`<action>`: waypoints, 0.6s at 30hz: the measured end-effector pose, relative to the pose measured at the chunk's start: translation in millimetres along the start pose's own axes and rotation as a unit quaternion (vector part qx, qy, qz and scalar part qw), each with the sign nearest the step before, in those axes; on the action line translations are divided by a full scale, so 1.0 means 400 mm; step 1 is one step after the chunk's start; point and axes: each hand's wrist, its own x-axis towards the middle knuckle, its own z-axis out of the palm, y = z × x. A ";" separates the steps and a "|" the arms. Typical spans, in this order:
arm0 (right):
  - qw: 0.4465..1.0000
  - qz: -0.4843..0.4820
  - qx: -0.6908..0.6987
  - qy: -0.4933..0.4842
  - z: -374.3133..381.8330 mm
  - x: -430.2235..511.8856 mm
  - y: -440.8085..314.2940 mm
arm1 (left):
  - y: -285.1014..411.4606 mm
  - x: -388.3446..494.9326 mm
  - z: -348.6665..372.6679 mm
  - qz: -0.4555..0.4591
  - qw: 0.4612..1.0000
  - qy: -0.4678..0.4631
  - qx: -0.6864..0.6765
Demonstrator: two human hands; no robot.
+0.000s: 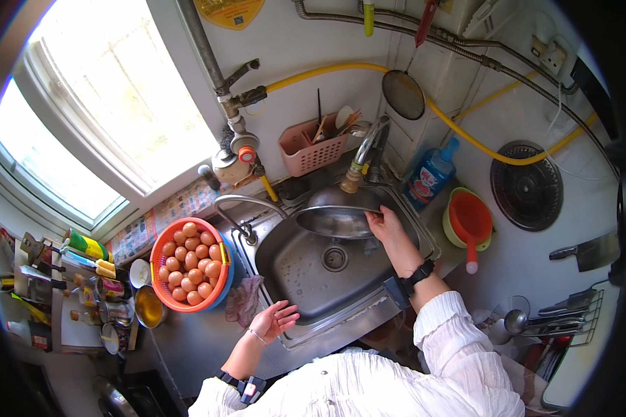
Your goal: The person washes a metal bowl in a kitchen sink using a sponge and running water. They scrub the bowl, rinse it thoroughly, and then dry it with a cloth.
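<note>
My right hand grips the rim of a metal basin, which is tilted at the back of the steel sink. Just above the basin is the faucet, its tip close to the metal. My left hand is held over the sink's front left edge, fingers apart, with nothing in it. Left of the sink stands an orange plastic basket full of brown eggs, set in a blue container. Between basket and sink lies a crumpled cloth.
A pink utensil caddy hangs on the back wall. At the right are a blue detergent bottle and a red ladle in a pale bowl. A bowl of yellow liquid stands beside the basket. A curved metal spout arches over the sink's left rim.
</note>
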 end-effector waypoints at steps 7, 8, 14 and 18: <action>0.985 0.008 -0.157 -0.069 -0.120 -0.069 -0.045 | -0.010 0.018 0.018 -0.004 1.000 -0.006 0.013; 0.982 0.012 -0.172 -0.073 -0.132 -0.076 -0.043 | -0.010 0.020 0.021 -0.005 1.000 -0.006 0.016; 0.958 0.035 -0.272 -0.087 -0.167 -0.079 -0.004 | -0.006 0.022 0.023 -0.003 1.000 -0.013 0.023; 0.948 0.024 -0.296 -0.117 -0.189 -0.080 0.001 | -0.003 0.013 0.009 0.006 1.000 -0.016 0.022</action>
